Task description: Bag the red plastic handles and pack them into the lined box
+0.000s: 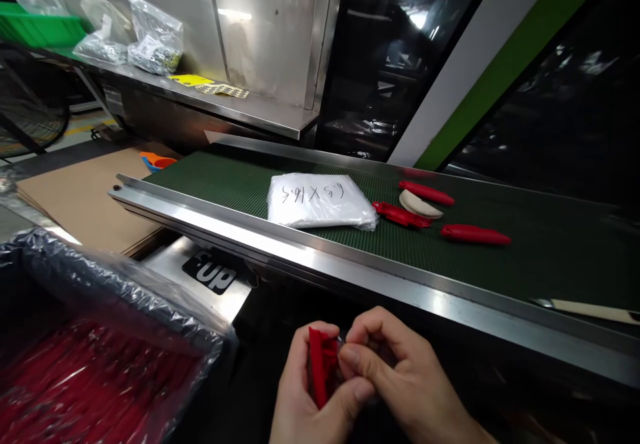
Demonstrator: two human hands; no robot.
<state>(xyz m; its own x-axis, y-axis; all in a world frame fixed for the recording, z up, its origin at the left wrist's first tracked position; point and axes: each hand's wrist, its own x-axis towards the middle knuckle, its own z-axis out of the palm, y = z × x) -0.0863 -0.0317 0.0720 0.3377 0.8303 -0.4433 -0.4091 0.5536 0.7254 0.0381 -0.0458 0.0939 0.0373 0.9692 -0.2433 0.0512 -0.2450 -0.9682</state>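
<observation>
In the head view, my left hand [313, 391] is closed around a red plastic part [319, 367], held upright at the bottom middle, short of the conveyor's edge. My right hand [400, 371] is closed in a pinch beside that part, thumb against forefinger. Something small and shiny shows at its fingertips, too little to name. On the green belt beyond lie a red handle-shaped piece [475, 234], another red piece [426, 193] and a red piece with an uneven surface [403, 215]. An off-white curved piece [420, 205] lies among them.
A white plastic packet [320, 201] with handwriting lies on the conveyor belt [220, 174]. A light-handled knife [590, 309] is at the right. Left of me stands a lined bin [135, 291] of red parts. Bags of hardware [156, 47] sit on a metal shelf [270, 112].
</observation>
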